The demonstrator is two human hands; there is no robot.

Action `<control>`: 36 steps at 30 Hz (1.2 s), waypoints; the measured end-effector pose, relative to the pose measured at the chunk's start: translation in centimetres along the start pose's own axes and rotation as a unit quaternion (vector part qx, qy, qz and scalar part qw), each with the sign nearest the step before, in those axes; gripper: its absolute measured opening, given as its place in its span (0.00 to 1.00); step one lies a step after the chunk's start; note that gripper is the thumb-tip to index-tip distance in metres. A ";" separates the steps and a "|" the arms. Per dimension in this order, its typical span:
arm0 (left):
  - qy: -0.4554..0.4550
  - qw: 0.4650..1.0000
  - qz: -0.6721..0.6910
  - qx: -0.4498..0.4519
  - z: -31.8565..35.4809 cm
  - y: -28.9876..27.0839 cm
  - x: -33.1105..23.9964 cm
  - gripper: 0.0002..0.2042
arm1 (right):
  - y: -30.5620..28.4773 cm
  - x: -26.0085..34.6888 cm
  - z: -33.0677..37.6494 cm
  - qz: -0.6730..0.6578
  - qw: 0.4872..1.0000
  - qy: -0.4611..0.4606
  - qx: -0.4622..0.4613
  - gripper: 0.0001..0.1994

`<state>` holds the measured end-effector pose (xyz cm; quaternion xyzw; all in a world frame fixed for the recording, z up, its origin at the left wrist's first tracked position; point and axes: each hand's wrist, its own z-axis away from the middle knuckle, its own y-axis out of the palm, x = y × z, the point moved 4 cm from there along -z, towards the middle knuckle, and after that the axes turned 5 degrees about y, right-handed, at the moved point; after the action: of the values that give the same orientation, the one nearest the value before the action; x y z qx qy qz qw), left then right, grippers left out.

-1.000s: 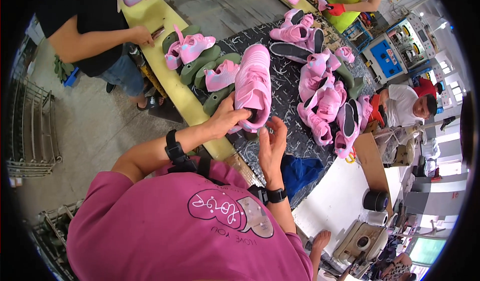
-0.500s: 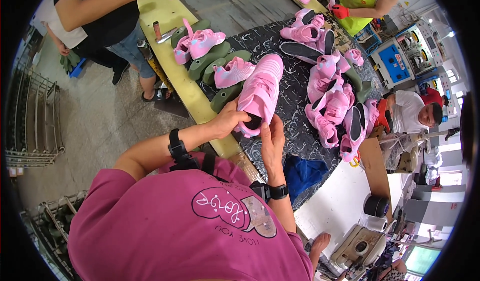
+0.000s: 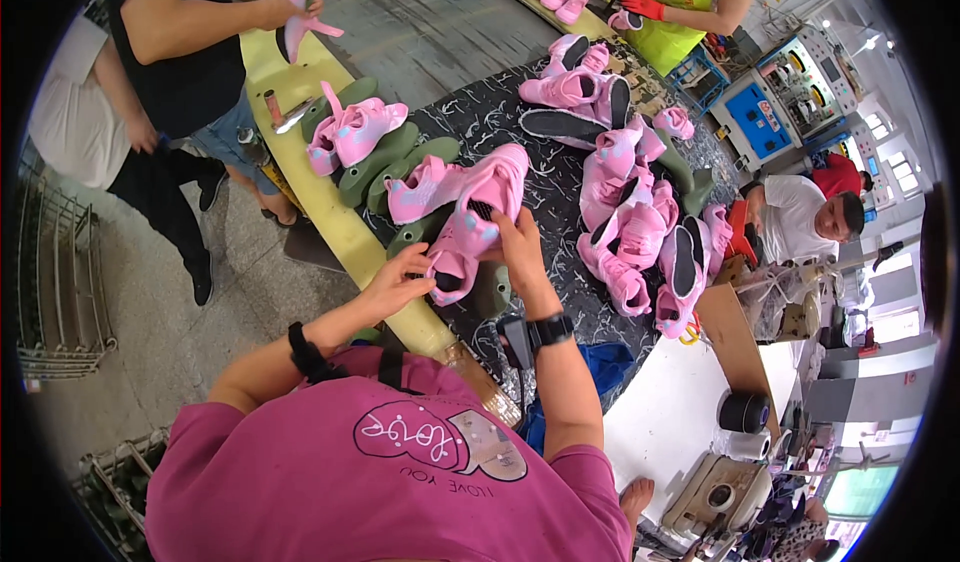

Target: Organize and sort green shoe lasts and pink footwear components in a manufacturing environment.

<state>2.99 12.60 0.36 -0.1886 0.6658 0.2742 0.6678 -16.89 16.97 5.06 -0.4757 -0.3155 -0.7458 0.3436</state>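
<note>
Dark marbled work table (image 3: pixel 560 307) runs from near centre toward the far right, with a yellow edge strip (image 3: pixel 330 217) along its left side. Grey floor (image 3: pixel 200 332) to the left; wire rack (image 3: pixel 60 282) at the far left edge.

The person at work, in a magenta shirt (image 3: pixel 400 462), fills the near part of the view, both forearms reaching out to the table edge. Another person in a black top (image 3: pixel 190 52) stands far left, holding a pink piece up at chest height. A third person in a yellow apron (image 3: pixel 690 2) works at the far end; a fourth in a white shirt (image 3: pixel 800 217) sits at the right.

Heap of pink shoes (image 3: pixel 640 232) lies right of centre on the table. Green foot forms (image 3: pixel 385 157) lie near the yellow strip, some carrying pink shoe uppers (image 3: pixel 355 127).

White bench (image 3: pixel 670 412) near right, with a black tape roll (image 3: pixel 745 412) on it.

Pink shoe (image 3: pixel 470 227) in hand, just above the table edge, sole side tilted up. Right hand (image 3: pixel 520 247) grips its upper part, fingers curled round it. Left hand (image 3: pixel 400 282) touches the shoe's near end, fingers half bent and spread; cannot tell whether they close on it. Black watch (image 3: pixel 545 330) on right wrist, black band (image 3: pixel 303 352) on left.
</note>
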 end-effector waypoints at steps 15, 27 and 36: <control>-0.076 0.996 0.039 -0.025 0.6 -1.3 1.0 0.21 | -1.4 0.1 -17.9 0.103 0.988 0.075 -0.093 0.27; -0.125 0.991 0.022 0.032 -0.2 -1.3 2.7 0.19 | -9.8 8.3 -12.7 0.483 0.739 -0.320 -0.344 0.22; -0.126 0.992 -0.006 0.005 0.4 -1.1 2.7 0.16 | -17.2 9.1 -14.8 0.587 0.611 -0.147 -0.510 0.26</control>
<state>3.91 12.26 -2.47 -0.1533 0.5766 0.2885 0.7489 -41.01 13.02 5.87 -0.7610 0.4162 -0.3449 0.3588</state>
